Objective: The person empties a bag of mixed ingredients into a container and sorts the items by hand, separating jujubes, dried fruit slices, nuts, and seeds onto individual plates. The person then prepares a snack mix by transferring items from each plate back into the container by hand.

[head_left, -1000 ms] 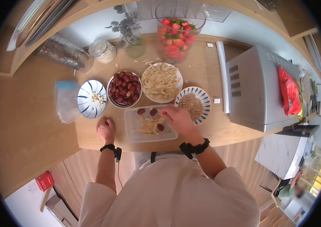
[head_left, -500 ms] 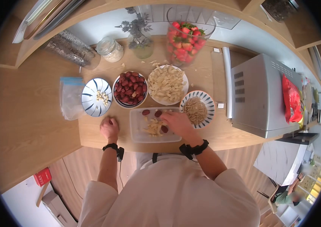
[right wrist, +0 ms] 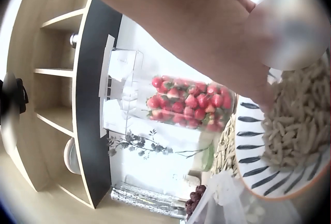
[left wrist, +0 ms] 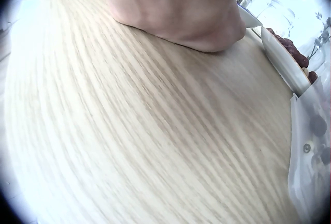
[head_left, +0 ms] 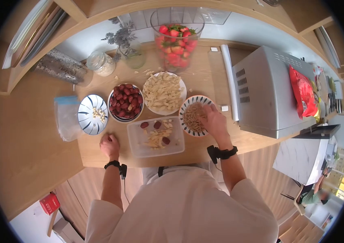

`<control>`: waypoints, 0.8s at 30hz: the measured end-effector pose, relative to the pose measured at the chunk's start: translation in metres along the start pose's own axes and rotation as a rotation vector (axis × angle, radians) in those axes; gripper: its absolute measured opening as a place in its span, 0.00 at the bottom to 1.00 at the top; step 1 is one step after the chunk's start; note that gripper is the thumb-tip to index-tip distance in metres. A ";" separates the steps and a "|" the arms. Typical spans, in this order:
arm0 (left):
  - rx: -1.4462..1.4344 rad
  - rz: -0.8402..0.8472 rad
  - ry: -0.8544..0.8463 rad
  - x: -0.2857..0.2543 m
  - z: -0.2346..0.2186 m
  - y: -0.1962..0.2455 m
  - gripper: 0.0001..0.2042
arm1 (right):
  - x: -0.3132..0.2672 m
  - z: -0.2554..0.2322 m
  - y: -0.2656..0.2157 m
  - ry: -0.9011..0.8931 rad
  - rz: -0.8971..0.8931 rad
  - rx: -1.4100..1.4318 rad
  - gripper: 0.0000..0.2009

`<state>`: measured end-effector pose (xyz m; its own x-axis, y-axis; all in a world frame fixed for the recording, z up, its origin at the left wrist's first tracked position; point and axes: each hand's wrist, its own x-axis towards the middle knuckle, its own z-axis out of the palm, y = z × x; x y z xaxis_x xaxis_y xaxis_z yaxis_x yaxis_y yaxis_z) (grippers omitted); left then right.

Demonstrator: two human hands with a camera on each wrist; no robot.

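Observation:
My right hand [head_left: 215, 123] reaches into a striped bowl [head_left: 186, 127] with an orange rim. Its fingertips are down among short, pale brown dried sticks [right wrist: 300, 125] and hidden there, so I cannot tell whether they pinch any. My left hand [head_left: 109, 145] rests on the table, fingers loosely curled, holding nothing visible. Between the hands stands a clear plastic tray [head_left: 137, 153] holding pale dried slices [head_left: 155, 137], several small white pieces and 3 red dates [head_left: 166, 141]. In the left wrist view the heel of the left hand [left wrist: 176, 12] lies on the wood.
Behind the tray stand a bowl of red dates [head_left: 125, 101] and a plate of pale slices [head_left: 163, 91]. A blue-striped plate [head_left: 87, 127] with small white pieces is at left, beside plastic bags [head_left: 64, 121]. Strawberries [head_left: 176, 48] fill a tall glass vessel. A grey appliance [head_left: 261, 101] borders the right.
The right hand has moved right, from over the plastic tray into the striped bowl of dried sticks. The left hand stays on the table. The head view has shifted slightly.

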<state>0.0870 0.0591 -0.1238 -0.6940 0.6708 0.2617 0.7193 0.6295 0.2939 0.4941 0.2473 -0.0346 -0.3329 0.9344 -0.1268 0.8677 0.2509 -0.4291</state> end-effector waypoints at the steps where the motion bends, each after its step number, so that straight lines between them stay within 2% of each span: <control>1: -0.009 -0.005 -0.005 -0.001 0.000 0.000 0.11 | -0.003 0.000 0.005 -0.049 0.042 -0.042 0.27; 5: 0.028 0.038 -0.022 -0.001 0.002 -0.006 0.10 | -0.011 0.003 0.003 -0.221 0.207 -0.163 0.32; 9: 0.046 0.018 -0.027 -0.001 0.004 -0.007 0.10 | -0.017 0.018 -0.003 -0.175 0.132 -0.138 0.33; 12: 0.039 0.036 -0.006 -0.001 0.005 -0.008 0.10 | -0.018 0.025 -0.009 -0.246 0.145 -0.151 0.30; 17: 0.061 0.016 -0.015 -0.002 0.006 -0.009 0.10 | -0.018 0.037 -0.005 -0.180 0.037 -0.115 0.24; 21: 0.067 0.013 0.003 -0.002 0.007 -0.010 0.11 | -0.017 0.038 -0.005 -0.181 0.038 -0.127 0.19; 24: 0.073 0.000 0.011 -0.003 0.008 -0.011 0.11 | -0.019 0.040 -0.002 -0.122 -0.062 -0.092 0.14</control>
<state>0.0814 0.0538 -0.1349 -0.6937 0.6671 0.2716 0.7197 0.6564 0.2261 0.4836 0.2189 -0.0671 -0.4239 0.8804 -0.2125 0.8725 0.3340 -0.3566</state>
